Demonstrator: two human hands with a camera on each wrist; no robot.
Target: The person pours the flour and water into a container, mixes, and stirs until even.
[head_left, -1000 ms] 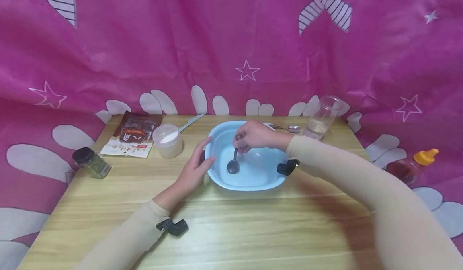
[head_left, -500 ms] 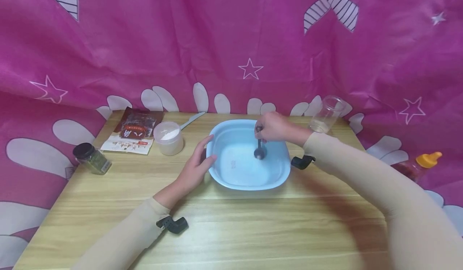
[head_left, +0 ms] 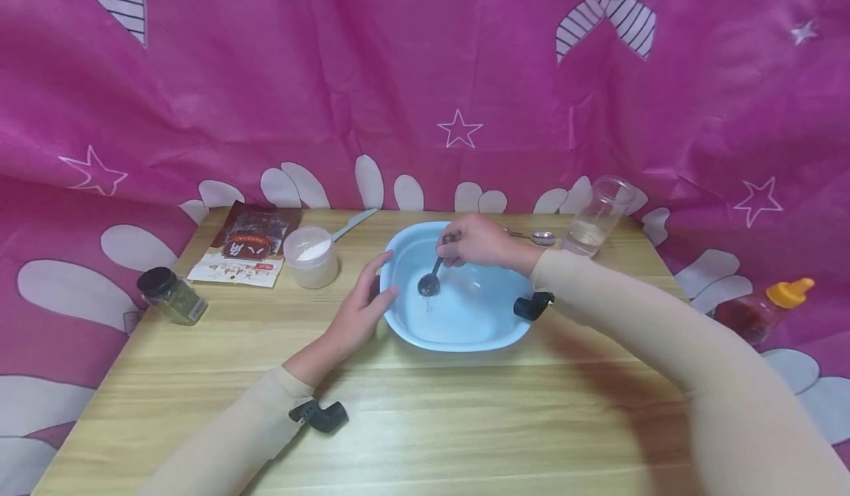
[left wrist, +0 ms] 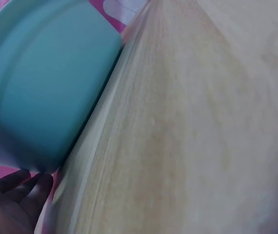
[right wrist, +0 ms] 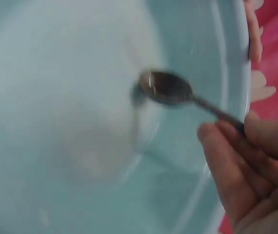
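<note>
A light blue plastic basin (head_left: 458, 326) stands on the wooden table. At its left rim my left hand (head_left: 355, 311) holds the side, thumb over the edge and fingers against the outer wall. The left wrist view shows those fingertips (left wrist: 41, 183) low on the basin's wall (left wrist: 46, 87). My right hand (head_left: 481, 241) reaches over the far rim and pinches a metal spoon (head_left: 429, 284) by its handle, bowl down inside the basin. In the right wrist view the spoon's bowl (right wrist: 168, 87) is a little blurred, and the handle end is hidden in the fingers.
Left of the basin are a tub of white powder (head_left: 312, 260), a pale blue knife (head_left: 355, 223), a brown-and-white packet (head_left: 246, 245) and a black-lidded jar (head_left: 174, 297). Behind right lie a second spoon (head_left: 541, 238) and a clear cup (head_left: 598, 215); a yellow-capped bottle (head_left: 764, 310) is far right.
My right hand has moved the spoon from the basin's left side to the right and back left again. My left hand has stayed at the rim.
</note>
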